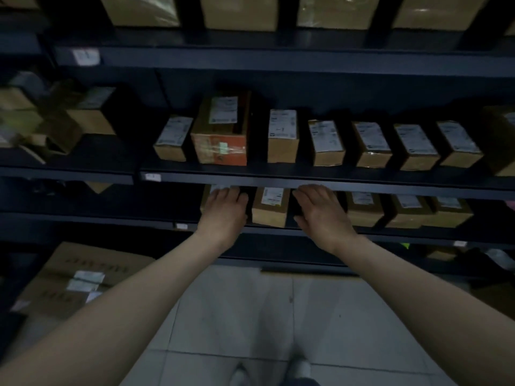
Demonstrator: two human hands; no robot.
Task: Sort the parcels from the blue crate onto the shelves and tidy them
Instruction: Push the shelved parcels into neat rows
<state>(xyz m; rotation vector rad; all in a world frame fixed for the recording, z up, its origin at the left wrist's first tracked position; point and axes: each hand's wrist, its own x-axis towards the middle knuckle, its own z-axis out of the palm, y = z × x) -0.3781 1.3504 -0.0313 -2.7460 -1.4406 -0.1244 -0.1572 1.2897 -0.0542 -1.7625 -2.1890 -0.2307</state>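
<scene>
My left grip [225, 208] lies flat, fingers straight, on top of a small brown cardboard parcel with a white label [206, 200], thumb down its right side, so it presses rather than clasps; I judge it is there to square that parcel into line. My right grip [320, 211] is also spread and relaxed, reaching into the dark gap at 1 o'clock. I cannot make out anything held in it, though the gap is too dim to be sure. Between the two grips, at 12 o'clock, stands a second small brown labelled parcel [269, 208], upright with its label facing up, apart from both. All of these sit on the dark metal lower shelf [404, 235], where more brown parcels [363, 207] run on toward 2 o'clock, evenly spaced, which suggests the gap is being kept or filled to match. The dark shelf above [334, 178] carries a similar tidy row. At 8 o'clock a large flat cardboard carton [83, 274] lies on the pale tiled floor [237, 316]. The blue crate is not in view.
</scene>
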